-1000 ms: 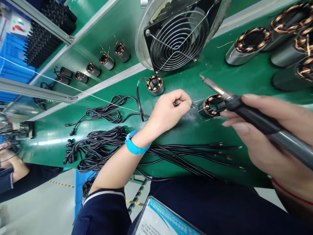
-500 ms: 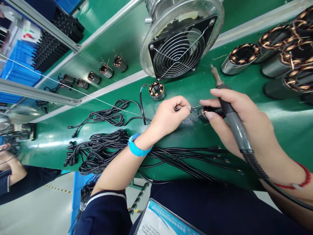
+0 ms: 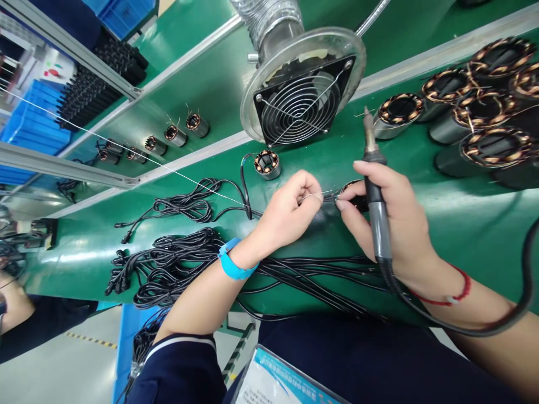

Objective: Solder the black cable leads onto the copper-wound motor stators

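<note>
One soldering iron (image 3: 376, 213), long axis near upright in view with tip toward the fan (image 3: 301, 101), clamped in right hand (image 3: 391, 224); left hand (image 3: 288, 210) fingers pinch a thin wire (image 3: 326, 194) beside one stator (image 3: 351, 188) on green worktop (image 3: 463, 224).

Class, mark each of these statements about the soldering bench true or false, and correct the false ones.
1. The right hand holds a soldering iron with its tip pointing away from the person. True.
2. The left hand lies flat and open on the bench. False: its fingers pinch thin wires beside a small stator.
3. A blue band sits on the left wrist. True.
4. The fan lies between the two hands. False: it stands behind them on the green bench.
5. Black cables lie bundled under the left forearm. True.
</note>
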The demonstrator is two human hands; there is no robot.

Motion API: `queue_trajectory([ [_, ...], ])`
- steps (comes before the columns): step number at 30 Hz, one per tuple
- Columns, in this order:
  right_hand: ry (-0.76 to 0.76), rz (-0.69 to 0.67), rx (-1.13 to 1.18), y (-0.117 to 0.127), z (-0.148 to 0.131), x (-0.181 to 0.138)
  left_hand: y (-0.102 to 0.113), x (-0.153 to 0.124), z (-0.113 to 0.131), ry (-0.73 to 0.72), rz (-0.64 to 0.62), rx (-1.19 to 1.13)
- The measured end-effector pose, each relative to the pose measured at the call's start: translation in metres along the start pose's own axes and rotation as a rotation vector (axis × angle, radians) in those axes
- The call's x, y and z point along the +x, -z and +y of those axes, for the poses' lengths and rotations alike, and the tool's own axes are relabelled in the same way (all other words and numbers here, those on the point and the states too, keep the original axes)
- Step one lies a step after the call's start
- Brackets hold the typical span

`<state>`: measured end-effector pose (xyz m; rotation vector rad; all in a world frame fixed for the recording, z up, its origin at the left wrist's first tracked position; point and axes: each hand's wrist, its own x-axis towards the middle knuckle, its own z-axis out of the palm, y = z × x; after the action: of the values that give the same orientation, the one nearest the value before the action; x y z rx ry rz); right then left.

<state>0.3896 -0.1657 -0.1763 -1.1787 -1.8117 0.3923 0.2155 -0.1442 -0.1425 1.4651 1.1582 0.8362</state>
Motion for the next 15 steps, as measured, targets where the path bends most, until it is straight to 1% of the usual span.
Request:
queue_trajectory([
  [5,0.002,0.047,0.007,0.0001,-0.0013,0.0011,0.0009,-0.0040,-0.0014,-0.060,-0.001,0.060],
  [7,0.009,0.050,0.004,0.0013,-0.0013,0.0009,0.0020,-0.0044,-0.0024,-0.149,0.003,0.135],
  [11,0.016,0.056,0.023,0.0019,-0.0009,-0.0007,0.0031,-0.0050,-0.0047,-0.409,0.025,0.310],
  [13,0.009,0.050,0.034,0.0011,-0.0002,-0.0017,0.0027,-0.0061,-0.0062,-0.477,0.047,0.388],
  [15,-0.002,0.030,0.025,-0.0002,0.0008,-0.0024,0.0018,-0.0075,-0.0074,-0.496,0.059,0.456],
])
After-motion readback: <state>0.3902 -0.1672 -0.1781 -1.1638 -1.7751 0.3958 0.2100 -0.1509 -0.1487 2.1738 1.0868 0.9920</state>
